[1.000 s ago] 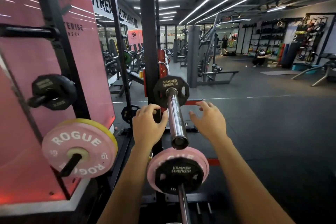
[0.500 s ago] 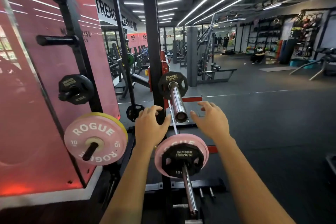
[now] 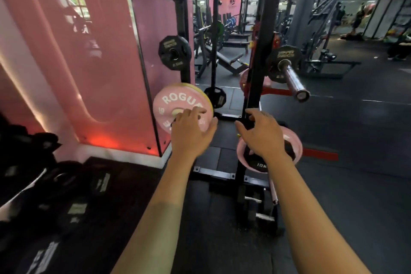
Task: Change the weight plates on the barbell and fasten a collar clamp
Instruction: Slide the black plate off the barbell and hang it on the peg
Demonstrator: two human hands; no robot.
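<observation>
1. Loose black plates (image 3: 73, 187) lie stacked on the floor at far left, beside the pink wall panel (image 3: 89, 51). They sit near the person's standing area; a step back with a load in hand could catch on them.

2. Small black Hammer Strength plate (image 3: 174, 52) hangs on an upper storage peg of the rack upright (image 3: 184, 29). It is apart from both hands and plays no part at this instant.

3. Pink Rogue plate (image 3: 178, 104) hangs on a lower storage peg, with a yellow plate (image 3: 201, 90) directly behind it. The left hand (image 3: 191, 133) reaches over its face with fingers spread and uncurled, holding nothing; whether the fingertips touch the plate cannot be told. Judgement: a pull begun with one hand, or before the fingers wrap the rim, could let the plate tip off the peg and drop toward the feet; the yellow plate could be dragged along with it.

4. Right hand (image 3: 261, 135) hovers in front of the central upright (image 3: 258, 87), fingers extended and empty. Below it a second pink plate (image 3: 298, 151) and a black plate (image 3: 258, 162) sit on a low peg. Judgement: the upright stands between this hand and the Rogue plate, so a hurried reach could knock the knuckles on steel.

5. Barbell sleeve (image 3: 293, 82) juts out at right, carrying one small black plate (image 3: 283, 60) and no collar clamp in view. Judgement: until a clamp is fitted, any plate slid on could creep outward; the bare end also sits where a carried plate could strike it.
</observation>
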